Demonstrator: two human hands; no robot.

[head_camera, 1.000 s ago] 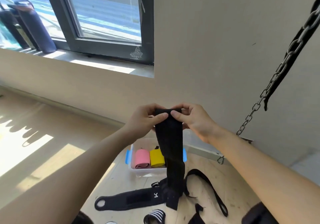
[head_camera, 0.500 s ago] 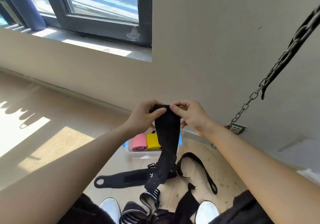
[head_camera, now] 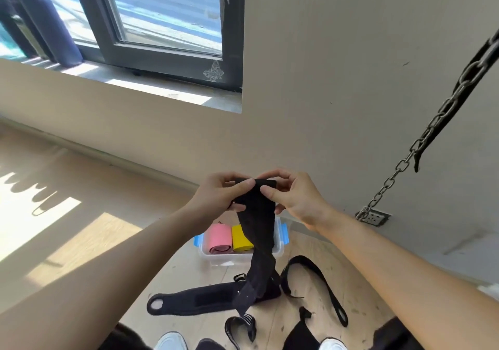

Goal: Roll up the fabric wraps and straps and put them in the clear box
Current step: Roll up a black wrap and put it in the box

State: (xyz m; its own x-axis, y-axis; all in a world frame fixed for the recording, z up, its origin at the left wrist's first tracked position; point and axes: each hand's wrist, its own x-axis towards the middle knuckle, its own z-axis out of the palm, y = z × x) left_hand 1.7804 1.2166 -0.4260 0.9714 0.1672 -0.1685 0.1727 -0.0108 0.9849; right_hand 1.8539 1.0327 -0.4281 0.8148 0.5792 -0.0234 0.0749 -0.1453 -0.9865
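Observation:
Both hands hold up a long black fabric wrap [head_camera: 258, 222] by its top end. My left hand [head_camera: 218, 197] pinches the top left corner, and my right hand [head_camera: 293, 198] pinches the top right. The top edge looks folded over between the fingers. The wrap hangs down to the floor in front of the clear box [head_camera: 216, 256], which has blue clips. Inside the box lie a pink roll [head_camera: 218, 237] and a yellow roll [head_camera: 241, 237]. On the wooden floor lie a black wrist wrap [head_camera: 189, 299], a black loop strap [head_camera: 318, 279] and a striped strap [head_camera: 243, 328].
A metal chain [head_camera: 421, 139] with a black strap hangs at the right, down to a wall socket [head_camera: 374, 217]. A beige wall and window sill [head_camera: 151, 91] are ahead. White shoes [head_camera: 170, 342] show at the bottom edge.
The wrap's lower end has risen and swung; the hands shifted their pinch along the top edge, now folded over. The view tilted up slightly since half a second ago.

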